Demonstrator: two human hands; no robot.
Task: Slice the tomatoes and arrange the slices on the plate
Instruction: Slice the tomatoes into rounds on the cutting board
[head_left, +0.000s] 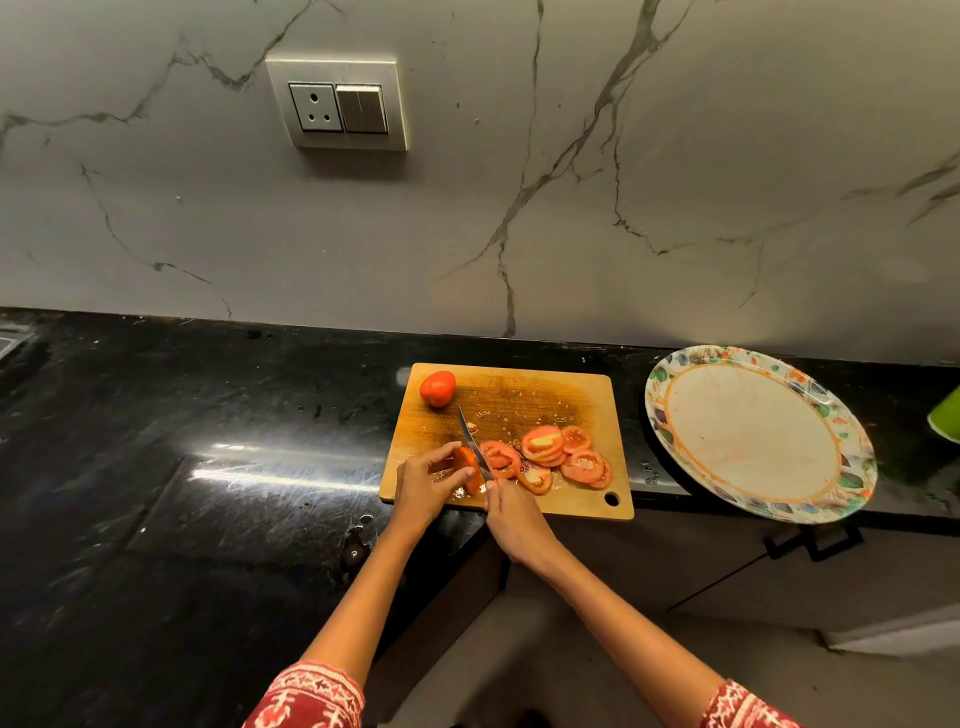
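On the wooden cutting board (545, 395), my left hand (423, 486) holds the remaining piece of a tomato (469, 467) near the board's front left corner. My right hand (511, 514) grips the handle of a knife (470, 439), whose blade runs down along the right side of that piece. Several tomato slices (550, 452) lie in a loose pile to the right of the blade. A whole tomato (437, 388) sits at the board's back left corner. The floral-rimmed plate (852, 467) lies to the right of the board, with no slices on it.
The board and plate rest on a black granite counter (208, 467) by a marble wall. A socket and switch panel (337, 104) is on the wall. A green object (946, 418) shows at the right edge. Cabinet fronts lie below the counter edge.
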